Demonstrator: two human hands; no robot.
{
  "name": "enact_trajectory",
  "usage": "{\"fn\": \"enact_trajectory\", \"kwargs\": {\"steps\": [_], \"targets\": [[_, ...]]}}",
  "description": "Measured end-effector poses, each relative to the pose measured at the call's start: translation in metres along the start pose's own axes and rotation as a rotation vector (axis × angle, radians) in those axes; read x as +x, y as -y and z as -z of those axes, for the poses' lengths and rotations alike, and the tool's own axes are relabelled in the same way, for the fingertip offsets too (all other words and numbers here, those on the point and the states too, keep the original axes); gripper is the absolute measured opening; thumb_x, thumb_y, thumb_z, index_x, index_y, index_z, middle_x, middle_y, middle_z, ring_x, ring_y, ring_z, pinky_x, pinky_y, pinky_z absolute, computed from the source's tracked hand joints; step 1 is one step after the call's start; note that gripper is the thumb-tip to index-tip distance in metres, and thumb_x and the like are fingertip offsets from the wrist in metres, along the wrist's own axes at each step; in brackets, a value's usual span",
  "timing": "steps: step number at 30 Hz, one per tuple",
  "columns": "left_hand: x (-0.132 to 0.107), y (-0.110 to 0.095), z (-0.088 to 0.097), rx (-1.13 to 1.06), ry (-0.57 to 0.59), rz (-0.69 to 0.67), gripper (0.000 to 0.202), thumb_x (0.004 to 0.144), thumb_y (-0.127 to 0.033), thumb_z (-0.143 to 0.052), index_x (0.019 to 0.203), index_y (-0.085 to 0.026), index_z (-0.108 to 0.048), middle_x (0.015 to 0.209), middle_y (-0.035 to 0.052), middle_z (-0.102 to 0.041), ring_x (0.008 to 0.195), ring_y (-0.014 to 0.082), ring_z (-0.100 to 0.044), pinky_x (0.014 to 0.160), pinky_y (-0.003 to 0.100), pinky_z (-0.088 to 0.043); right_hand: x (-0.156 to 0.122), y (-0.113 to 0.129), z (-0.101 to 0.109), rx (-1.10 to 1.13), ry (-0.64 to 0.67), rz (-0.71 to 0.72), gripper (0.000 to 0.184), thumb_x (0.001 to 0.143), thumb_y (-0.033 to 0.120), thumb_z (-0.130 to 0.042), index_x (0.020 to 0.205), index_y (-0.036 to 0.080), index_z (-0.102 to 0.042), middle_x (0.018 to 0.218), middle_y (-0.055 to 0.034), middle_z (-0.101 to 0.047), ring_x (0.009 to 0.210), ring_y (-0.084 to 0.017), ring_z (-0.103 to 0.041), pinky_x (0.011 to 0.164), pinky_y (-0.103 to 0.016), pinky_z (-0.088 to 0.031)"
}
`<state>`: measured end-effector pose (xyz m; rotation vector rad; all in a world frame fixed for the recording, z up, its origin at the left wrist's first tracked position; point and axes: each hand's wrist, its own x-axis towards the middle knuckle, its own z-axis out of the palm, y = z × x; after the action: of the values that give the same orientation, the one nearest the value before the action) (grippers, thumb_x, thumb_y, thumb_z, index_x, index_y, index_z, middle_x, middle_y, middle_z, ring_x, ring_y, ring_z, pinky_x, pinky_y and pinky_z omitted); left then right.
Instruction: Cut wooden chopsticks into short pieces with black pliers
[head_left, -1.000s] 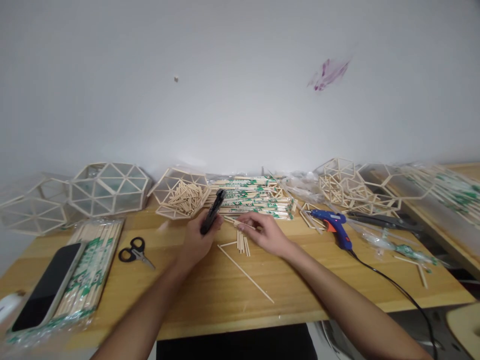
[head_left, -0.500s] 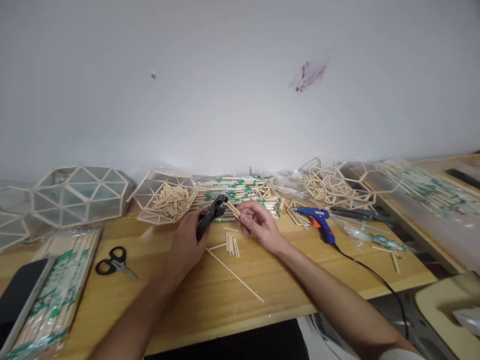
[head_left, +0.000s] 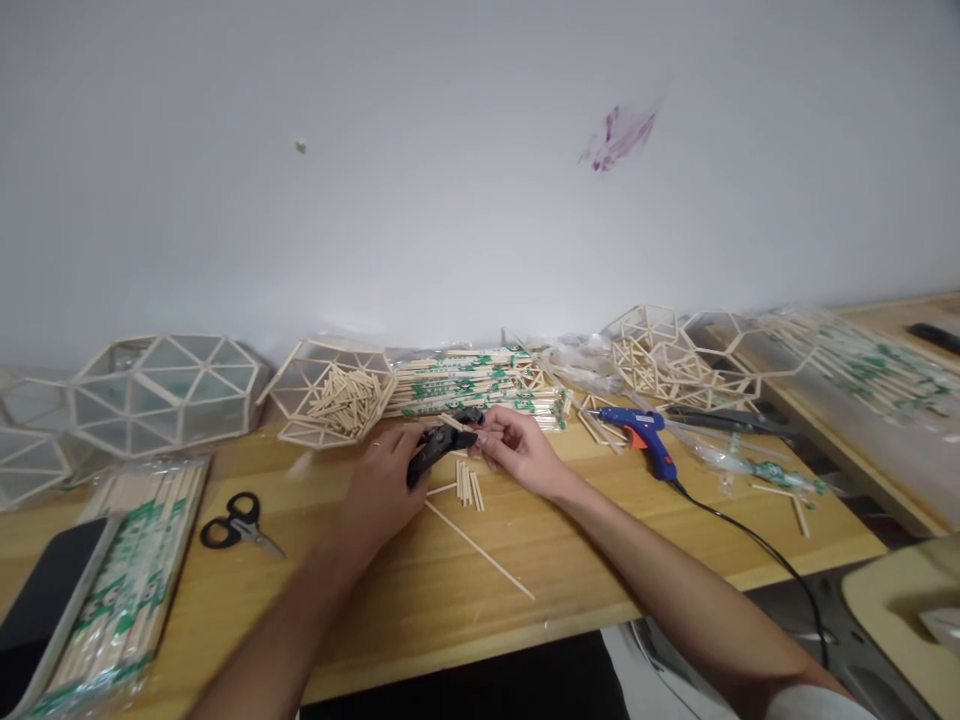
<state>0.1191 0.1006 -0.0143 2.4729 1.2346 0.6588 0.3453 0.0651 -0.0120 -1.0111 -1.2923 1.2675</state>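
My left hand point(head_left: 386, 485) is wrapped round a black pliers-like cutter point(head_left: 429, 458), its jaws toward my right hand. My right hand point(head_left: 521, 452) pinches thin wooden sticks point(head_left: 453, 422), which lie across the cutter's jaws; its fingertips are close against the tool and partly hide the sticks. Just below on the table lies a small row of short cut sticks point(head_left: 470, 487). One long thin stick point(head_left: 480, 550) lies slanting in front of them.
Left are black scissors point(head_left: 241, 522), packaged chopsticks point(head_left: 127, 570) and a phone-like dark object point(head_left: 49, 590). Behind stand a stick-frame bowl point(head_left: 289, 410) of short sticks and more chopstick packs point(head_left: 457, 375). A blue glue gun point(head_left: 637, 430) with its cord lies right.
The cutter has tipped lower and its jaws have come over the sticks. My right hand has moved in against the jaws. The view has shifted slightly.
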Motion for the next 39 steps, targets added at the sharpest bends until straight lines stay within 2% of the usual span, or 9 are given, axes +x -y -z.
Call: {"fn": "enact_trajectory", "kwargs": {"steps": [6, 10, 14, 20, 25, 33, 39], "targets": [[0.001, -0.009, 0.001, -0.008, 0.086, 0.064, 0.048, 0.079, -0.011, -0.058, 0.126, -0.020, -0.059, 0.126, 0.0127, -0.068, 0.117, 0.0307, -0.065, 0.102, 0.047, -0.052, -0.001, -0.003, 0.002, -0.154, -0.043, 0.045, 0.042, 0.091, 0.062, -0.065, 0.085, 0.020, -0.058, 0.071, -0.0005, -0.065, 0.053, -0.011, -0.045, 0.049, -0.024, -0.033], [0.002, -0.013, 0.003, -0.009, 0.138, 0.102, 0.046, 0.079, -0.009, -0.056, 0.125, -0.018, -0.058, 0.125, 0.0142, -0.068, 0.114, 0.0313, -0.066, 0.099, 0.048, -0.052, -0.001, -0.005, 0.003, -0.232, -0.066, 0.096, 0.041, 0.094, 0.060, -0.061, 0.088, 0.019, -0.060, 0.073, -0.0016, -0.066, 0.056, -0.012, -0.048, 0.053, -0.025, -0.034], [0.001, -0.013, 0.004, -0.015, 0.152, 0.094, 0.056, 0.074, -0.001, -0.052, 0.128, -0.017, -0.055, 0.126, 0.0150, -0.066, 0.118, 0.0311, -0.064, 0.102, 0.049, -0.051, -0.001, -0.008, 0.004, -0.291, -0.093, 0.128, 0.039, 0.096, 0.058, -0.059, 0.092, 0.020, -0.062, 0.073, -0.0014, -0.066, 0.059, -0.013, -0.050, 0.056, -0.026, -0.036], [-0.001, -0.010, 0.002, -0.084, 0.104, 0.046, 0.071, 0.068, 0.006, -0.048, 0.135, -0.018, -0.050, 0.133, 0.0138, -0.062, 0.128, 0.0292, -0.058, 0.112, 0.050, -0.046, -0.002, -0.011, 0.004, -0.282, -0.073, 0.126, 0.037, 0.097, 0.056, -0.058, 0.092, 0.020, -0.061, 0.072, -0.0012, -0.066, 0.057, -0.013, -0.050, 0.056, -0.025, -0.036], [-0.001, -0.010, 0.006, -0.110, 0.125, 0.017, 0.077, 0.066, 0.007, -0.045, 0.139, -0.019, -0.048, 0.135, 0.0135, -0.061, 0.128, 0.0289, -0.057, 0.111, 0.051, -0.046, -0.002, -0.012, 0.002, -0.195, -0.055, 0.097, 0.039, 0.096, 0.060, -0.059, 0.095, 0.021, -0.059, 0.076, -0.0022, -0.068, 0.057, -0.013, -0.051, 0.055, -0.025, -0.039], [-0.005, -0.014, 0.013, -0.121, 0.161, 0.060, 0.065, 0.070, 0.006, -0.043, 0.128, -0.021, -0.054, 0.124, 0.0115, -0.065, 0.116, 0.0271, -0.063, 0.099, 0.045, -0.052, -0.004, -0.001, 0.001, -0.114, 0.014, 0.045, 0.040, 0.094, 0.059, -0.063, 0.086, 0.020, -0.056, 0.070, 0.0002, -0.062, 0.052, -0.010, -0.043, 0.048, -0.023, -0.029], [-0.005, -0.016, 0.015, -0.115, 0.194, 0.089, 0.054, 0.070, 0.004, -0.047, 0.117, -0.022, -0.057, 0.111, 0.0087, -0.067, 0.099, 0.0250, -0.067, 0.087, 0.039, -0.053, -0.004, 0.009, 0.001, -0.076, 0.057, 0.008, 0.045, 0.090, 0.063, -0.064, 0.081, 0.021, -0.053, 0.065, 0.0020, -0.060, 0.049, -0.008, -0.038, 0.046, -0.022, -0.025]]}}
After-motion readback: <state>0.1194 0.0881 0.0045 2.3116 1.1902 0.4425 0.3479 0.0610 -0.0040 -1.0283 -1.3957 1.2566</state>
